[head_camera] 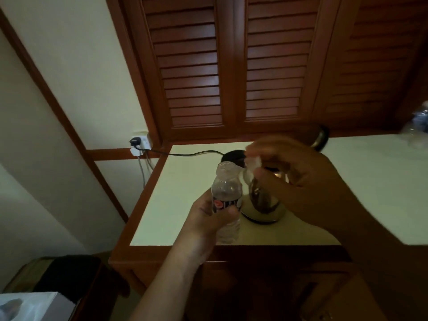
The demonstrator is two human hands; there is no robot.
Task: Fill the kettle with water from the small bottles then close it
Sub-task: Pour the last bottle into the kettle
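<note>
Leftmost, on the wall: a socket (140, 142) with a black plug in it, and a cord (192, 154) running right across the counter (171, 195) to a black disc (232, 155), by my reckoning the kettle's power base. Next, the left hand (208, 216): fingers and thumb wrapped round the lower half of a small bottle (225, 193), held upright above the counter's front edge; its neck shows no cap, and water stands high inside. Just right of the bottle, the kettle (261, 213): it stands on the counter near the front, off the disc, its metal foot plain to see, its upper part hidden behind the right hand. Right hand (301, 184): blurred, hanging over the kettle, thumb and fingertips pinched on a pale piece (252, 163) close by the bottle's neck; whether that is the cap or a seal I cannot tell. Behind the hand, a dark metal-rimmed part (322, 139), possibly the kettle's lid standing open, too hidden to be sure. Far right, at the edge of view: a second bottle (416, 127), blurred. Step in hand, as I judge it: opening a bottle, pouring not yet begun. Next move calls for the right hand to put the pale piece down clear of the kettle's mouth, then the left to tip the bottle's neck over that mouth and pour steadily, the kettle kept from shifting; the lid gets shut only once the bottles are emptied.
</note>
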